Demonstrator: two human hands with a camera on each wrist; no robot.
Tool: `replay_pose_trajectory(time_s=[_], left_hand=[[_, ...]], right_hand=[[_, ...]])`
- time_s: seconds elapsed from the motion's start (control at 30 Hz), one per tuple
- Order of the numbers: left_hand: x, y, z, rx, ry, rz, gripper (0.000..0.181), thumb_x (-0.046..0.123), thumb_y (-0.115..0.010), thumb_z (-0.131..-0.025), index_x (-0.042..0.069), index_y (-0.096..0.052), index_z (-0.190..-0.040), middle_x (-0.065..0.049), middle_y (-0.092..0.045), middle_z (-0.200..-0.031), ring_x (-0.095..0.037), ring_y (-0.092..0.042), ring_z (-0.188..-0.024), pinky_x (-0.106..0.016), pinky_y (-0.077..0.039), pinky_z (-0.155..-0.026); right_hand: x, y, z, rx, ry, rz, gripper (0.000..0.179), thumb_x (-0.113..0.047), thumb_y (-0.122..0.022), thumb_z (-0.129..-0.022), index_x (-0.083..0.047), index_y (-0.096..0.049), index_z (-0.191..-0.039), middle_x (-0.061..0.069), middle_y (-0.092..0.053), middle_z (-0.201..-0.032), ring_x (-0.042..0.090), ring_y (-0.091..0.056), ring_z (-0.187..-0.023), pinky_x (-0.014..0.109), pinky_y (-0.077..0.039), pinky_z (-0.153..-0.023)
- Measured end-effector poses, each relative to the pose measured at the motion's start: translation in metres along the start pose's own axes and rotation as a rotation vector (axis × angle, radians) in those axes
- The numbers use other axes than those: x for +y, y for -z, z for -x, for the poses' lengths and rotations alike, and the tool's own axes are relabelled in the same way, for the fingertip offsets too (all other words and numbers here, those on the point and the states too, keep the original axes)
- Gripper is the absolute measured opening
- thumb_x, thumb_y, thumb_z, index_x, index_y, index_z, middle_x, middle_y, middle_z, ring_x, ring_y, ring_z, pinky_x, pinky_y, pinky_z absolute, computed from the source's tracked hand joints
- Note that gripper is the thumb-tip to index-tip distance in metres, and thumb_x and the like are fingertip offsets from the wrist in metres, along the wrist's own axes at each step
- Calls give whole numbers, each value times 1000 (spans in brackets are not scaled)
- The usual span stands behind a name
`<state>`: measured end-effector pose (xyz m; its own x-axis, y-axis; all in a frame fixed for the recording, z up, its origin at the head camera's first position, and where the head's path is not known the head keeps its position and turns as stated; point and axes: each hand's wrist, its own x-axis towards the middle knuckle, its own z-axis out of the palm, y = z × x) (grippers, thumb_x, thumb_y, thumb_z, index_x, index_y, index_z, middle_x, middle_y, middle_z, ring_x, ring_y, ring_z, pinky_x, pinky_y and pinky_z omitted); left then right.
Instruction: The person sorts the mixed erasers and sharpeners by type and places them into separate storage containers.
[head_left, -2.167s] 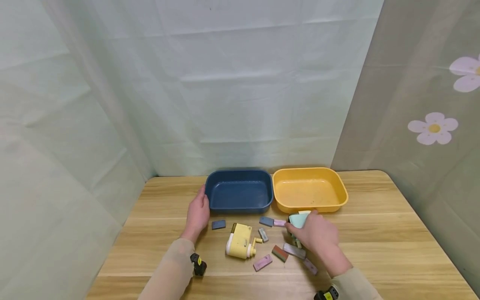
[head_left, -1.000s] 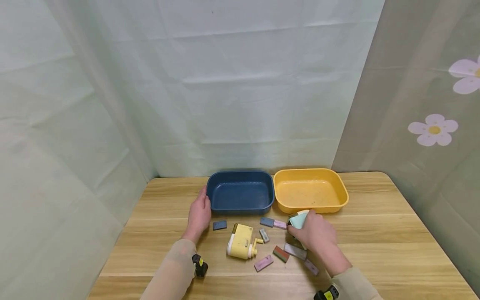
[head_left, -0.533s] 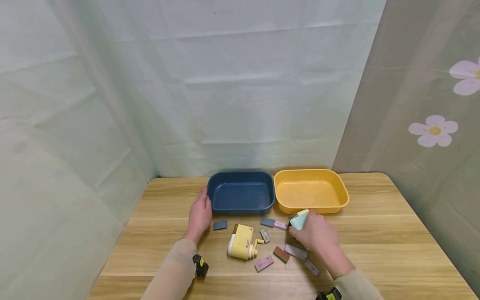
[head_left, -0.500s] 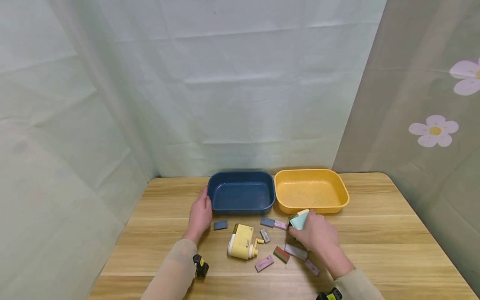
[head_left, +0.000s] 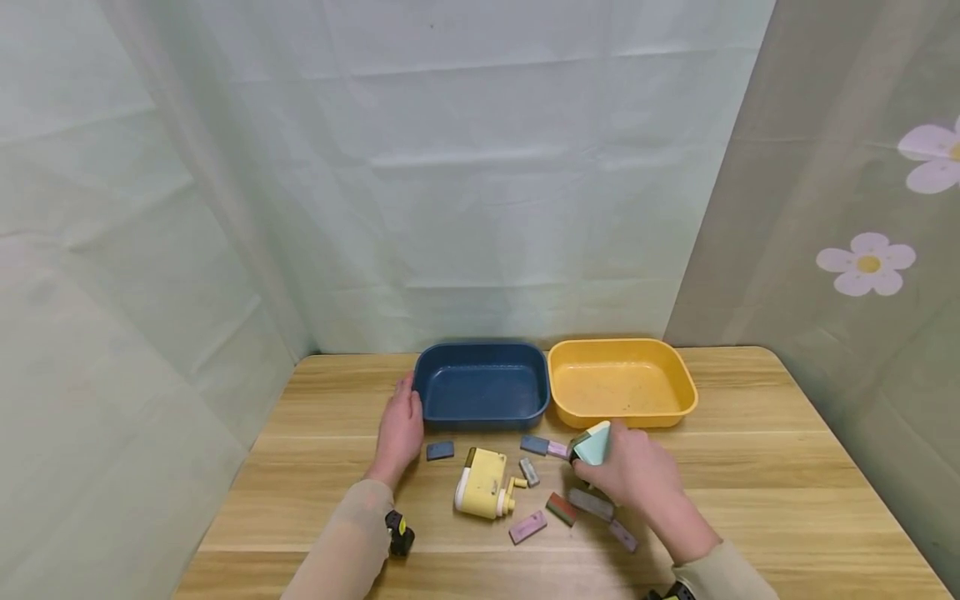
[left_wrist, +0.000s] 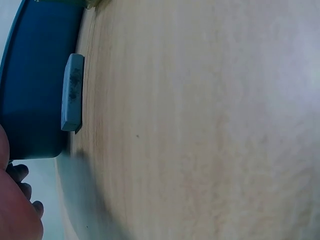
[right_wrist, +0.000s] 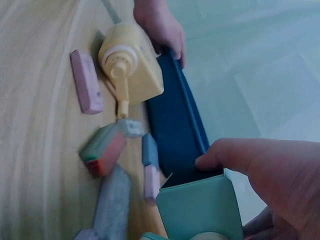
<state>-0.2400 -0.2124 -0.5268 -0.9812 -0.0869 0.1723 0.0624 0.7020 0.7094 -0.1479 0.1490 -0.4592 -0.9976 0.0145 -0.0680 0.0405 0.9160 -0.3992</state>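
My right hand (head_left: 641, 468) grips a mint-green pencil sharpener (head_left: 593, 447) in front of the yellow bin; in the right wrist view the sharpener's flat green face (right_wrist: 200, 204) shows beneath the thumb. Whether its base touches the table is hidden. At the left end of the blue bin (head_left: 482, 423), my left hand (head_left: 400, 431) rests with extended fingers along the outer wall. Between the hands lies a yellow crank pencil sharpener (head_left: 481, 483), its handle pointing right. A dark blue eraser (head_left: 440, 450) sits near the left hand, and a grey eraser (head_left: 591, 504) below the right one.
The yellow bin (head_left: 626, 420) stands against the blue bin's right side. Several more erasers lie about, among them a pink one (head_left: 528, 527), a red-green one (head_left: 561, 508) and a small grey one (head_left: 529, 472). A pale curtain (head_left: 495, 208) hangs behind the table.
The right hand keeps its grip and has shifted slightly left with the mint-green sharpener, which is turned and tilted more than before. The left hand stays at the blue bin.
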Motion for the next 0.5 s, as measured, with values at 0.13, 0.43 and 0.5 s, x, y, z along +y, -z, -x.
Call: replay_pose_trajectory(time_s=[0.13, 0.43, 0.5], left_hand=[[-1, 0, -1, 10, -22, -52, 49, 12, -37, -115, -9, -38, -160, -32, -38, -164, -47, -29, -156, -59, -23, -128], [-2, -2, -2, -3, -20, -90, 50, 13, -36, -116, -9, -36, -161, -28, -38, -166, -41, -26, -159, -56, -21, -129], [-2, -2, -1, -5, -19, -90, 50, 13, -35, -116, -9, -36, -161, -28, -38, -166, -41, -25, -160, -55, -20, -130]], right_hand=[[-7, 7, 0, -25, 18, -29, 65, -54, -84, -77, -4, -61, -113, 5, -57, -77, 22, -54, -66, 35, -42, -51], [-27, 26, -7, -85, 110, -96, 57, -52, -85, -79, -9, -65, -110, 1, -61, -80, 19, -58, -68, 34, -47, -55], [-29, 28, -11, -93, 126, -105, 56, -52, -85, -80, -9, -65, -110, 2, -61, -80, 18, -58, -68, 33, -48, -55]])
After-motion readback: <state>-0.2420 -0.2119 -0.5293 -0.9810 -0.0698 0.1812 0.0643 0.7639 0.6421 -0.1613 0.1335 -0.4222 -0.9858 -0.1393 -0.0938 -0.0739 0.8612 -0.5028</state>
